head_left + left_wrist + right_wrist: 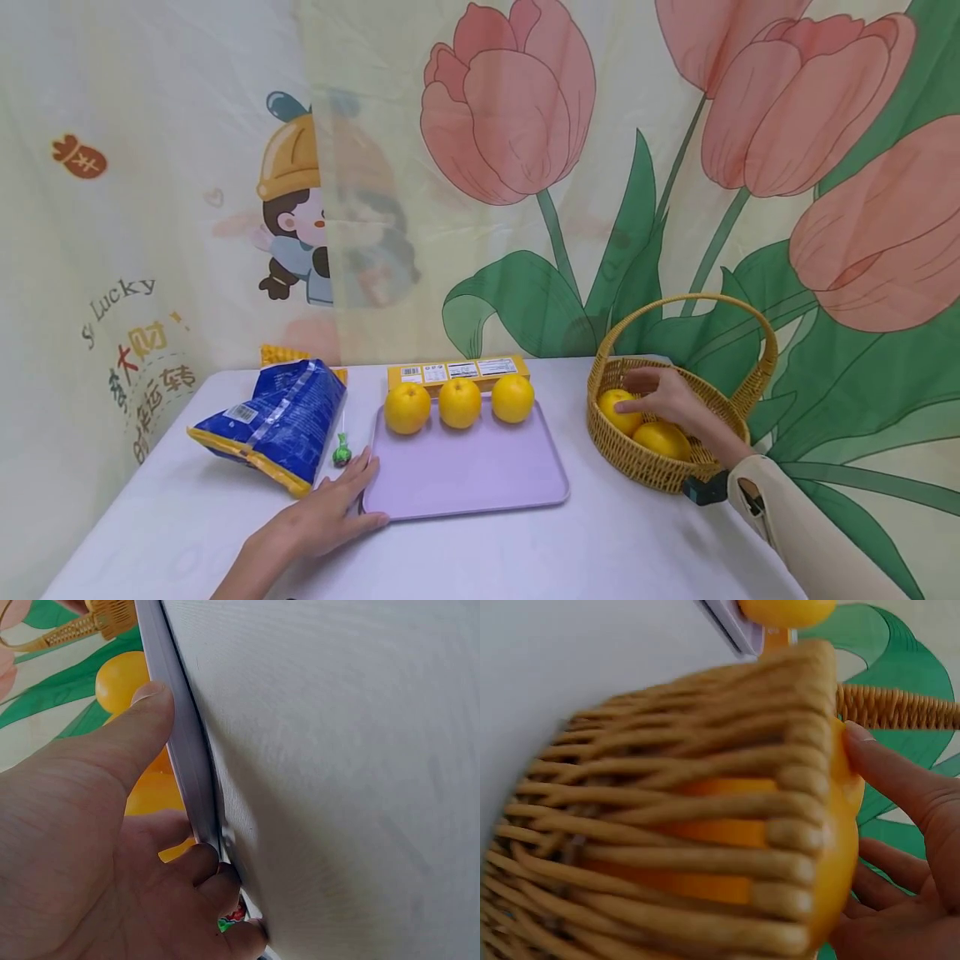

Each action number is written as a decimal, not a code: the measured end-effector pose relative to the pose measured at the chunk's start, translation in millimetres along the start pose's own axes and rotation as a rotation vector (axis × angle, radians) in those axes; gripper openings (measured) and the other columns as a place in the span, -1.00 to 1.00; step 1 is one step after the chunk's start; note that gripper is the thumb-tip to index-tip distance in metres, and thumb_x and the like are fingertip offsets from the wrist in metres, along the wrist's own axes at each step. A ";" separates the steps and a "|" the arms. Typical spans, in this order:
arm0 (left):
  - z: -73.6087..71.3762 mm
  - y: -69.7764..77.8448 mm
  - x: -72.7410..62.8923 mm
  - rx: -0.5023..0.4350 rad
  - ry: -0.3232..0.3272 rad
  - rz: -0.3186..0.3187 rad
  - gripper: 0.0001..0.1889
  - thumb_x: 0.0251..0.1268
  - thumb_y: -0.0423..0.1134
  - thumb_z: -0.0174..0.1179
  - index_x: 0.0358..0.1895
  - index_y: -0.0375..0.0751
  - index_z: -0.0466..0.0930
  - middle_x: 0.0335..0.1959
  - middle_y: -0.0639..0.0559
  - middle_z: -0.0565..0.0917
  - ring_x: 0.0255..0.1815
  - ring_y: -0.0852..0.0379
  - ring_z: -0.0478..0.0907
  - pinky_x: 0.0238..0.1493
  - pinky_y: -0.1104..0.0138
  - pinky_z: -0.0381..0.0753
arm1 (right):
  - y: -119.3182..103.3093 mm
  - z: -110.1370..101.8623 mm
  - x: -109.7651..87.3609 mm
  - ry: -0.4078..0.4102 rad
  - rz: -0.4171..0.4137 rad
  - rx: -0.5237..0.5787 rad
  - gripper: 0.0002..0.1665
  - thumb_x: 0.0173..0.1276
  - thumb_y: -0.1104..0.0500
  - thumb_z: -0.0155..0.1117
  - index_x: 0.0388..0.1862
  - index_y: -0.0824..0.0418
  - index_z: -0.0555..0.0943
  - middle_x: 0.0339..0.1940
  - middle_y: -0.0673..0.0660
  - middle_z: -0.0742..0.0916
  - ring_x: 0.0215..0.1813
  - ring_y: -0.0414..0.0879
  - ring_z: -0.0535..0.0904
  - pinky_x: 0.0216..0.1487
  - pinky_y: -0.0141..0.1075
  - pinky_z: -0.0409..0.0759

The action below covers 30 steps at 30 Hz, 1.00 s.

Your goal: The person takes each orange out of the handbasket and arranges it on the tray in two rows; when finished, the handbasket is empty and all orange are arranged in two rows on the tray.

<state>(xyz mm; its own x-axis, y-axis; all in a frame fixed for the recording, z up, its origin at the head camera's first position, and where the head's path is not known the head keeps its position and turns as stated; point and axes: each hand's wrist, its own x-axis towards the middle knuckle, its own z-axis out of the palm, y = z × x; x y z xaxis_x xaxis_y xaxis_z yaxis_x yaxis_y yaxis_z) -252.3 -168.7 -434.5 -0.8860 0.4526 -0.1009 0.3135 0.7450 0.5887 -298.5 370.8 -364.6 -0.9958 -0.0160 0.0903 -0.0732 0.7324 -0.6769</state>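
My left hand [330, 508] lies along the left edge of the lilac tray [480, 479], its thumb on the front rim. Seen from the left wrist, the thumb [154, 701] touches the tray's side and the fingertips reach the white cloth. Three oranges [460, 403] stand in a row at the tray's back edge. Over on the right, my right hand [667, 398] reaches into the wicker basket [637, 467] and holds an orange [611, 414] with thumb and fingers. A second orange [662, 440] lies nearer the basket's front wall. The wicker partly hides the fruit in the right wrist view.
A blue snack bag [281, 417] with yellow edges is left of the tray, and a green-wrapped lollipop [342, 450] lies between them. Behind the tray is a yellow box [457, 369]. The basket's tall handle [690, 298] arches above the right hand. A printed curtain hangs behind.
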 end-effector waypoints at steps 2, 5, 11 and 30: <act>-0.1 0.0 0.7 0.002 -0.002 -0.002 -0.05 0.46 0.16 0.37 0.67 -0.38 0.22 0.74 -0.40 0.04 0.68 -0.55 0.04 0.65 -0.42 -0.01 | 0.9 -2.6 6.9 -0.003 0.022 0.000 -0.07 0.41 0.00 0.60 0.50 0.54 0.44 0.38 0.51 0.64 0.39 0.41 0.57 0.42 0.22 0.62; -0.7 0.1 1.0 0.003 -0.006 -0.008 -0.04 0.46 0.16 0.37 0.68 -0.37 0.21 0.74 -0.39 0.04 0.69 -0.54 0.03 0.65 -0.42 -0.02 | 0.8 -7.2 18.3 0.010 0.061 -0.005 -0.15 0.47 -0.01 0.53 0.46 0.54 0.47 0.37 0.51 0.64 0.38 0.41 0.55 0.44 0.25 0.60; -0.8 -0.3 1.9 0.000 -0.011 -0.022 -0.05 0.46 0.17 0.38 0.68 -0.35 0.22 0.74 -0.38 0.04 0.69 -0.54 0.02 0.65 -0.42 -0.02 | 5.4 -18.2 39.1 0.069 0.147 0.007 -0.18 0.54 0.00 0.47 0.47 0.56 0.46 0.36 0.53 0.65 0.41 0.44 0.52 0.47 0.24 0.56; 0.5 -0.5 3.4 0.005 -0.011 -0.025 -0.06 0.46 0.16 0.38 0.67 -0.33 0.24 0.75 -0.37 0.06 0.71 -0.47 0.03 0.66 -0.41 -0.02 | 14.4 -14.8 55.0 -0.238 0.325 0.046 -0.41 0.50 -0.26 0.42 -0.52 0.09 0.48 -0.56 -0.02 0.44 -0.42 -0.09 0.45 -0.28 -0.33 0.44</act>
<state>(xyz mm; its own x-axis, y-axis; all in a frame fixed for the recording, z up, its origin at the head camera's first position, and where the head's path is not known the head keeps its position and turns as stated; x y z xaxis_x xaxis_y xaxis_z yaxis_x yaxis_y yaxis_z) -255.3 -167.3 -435.6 -0.8899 0.4389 -0.1240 0.2930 0.7586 0.5820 -353.5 390.5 -358.6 -0.9519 0.0503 -0.3023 0.2510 0.6939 -0.6749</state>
